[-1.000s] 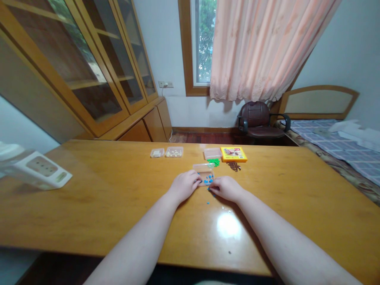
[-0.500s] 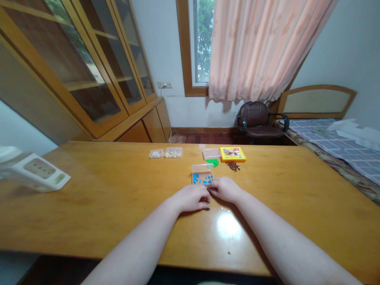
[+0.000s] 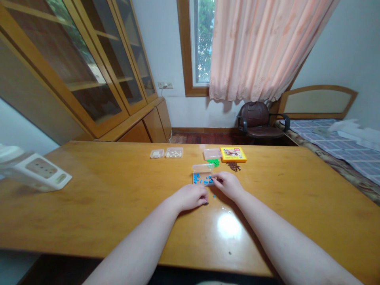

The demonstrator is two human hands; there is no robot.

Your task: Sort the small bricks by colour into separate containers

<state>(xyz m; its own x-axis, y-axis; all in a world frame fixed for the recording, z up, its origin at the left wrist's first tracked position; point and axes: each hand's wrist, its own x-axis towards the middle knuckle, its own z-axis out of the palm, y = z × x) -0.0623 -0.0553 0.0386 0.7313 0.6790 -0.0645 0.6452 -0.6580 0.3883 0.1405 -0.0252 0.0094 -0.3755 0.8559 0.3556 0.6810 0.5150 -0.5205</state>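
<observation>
A clear plastic box with its lid raised stands mid-table and holds several small blue pieces. My right hand is at the box's right edge, thumb and fingertips together; anything between them is too small to make out. Just in front of the box my left hand rests on the table with its fingers curled in, their contents hidden. One loose blue piece lies on the wood between my hands.
Behind the box are green pieces, brown pieces, a clear tray and a yellow box. Two clear containers sit further left. A white appliance is at the table's left edge.
My right hand has moved slightly up and right, away from my left hand, to the box's edge. The fingers of my left hand have curled in more, and the loose blue piece shows more clearly.
</observation>
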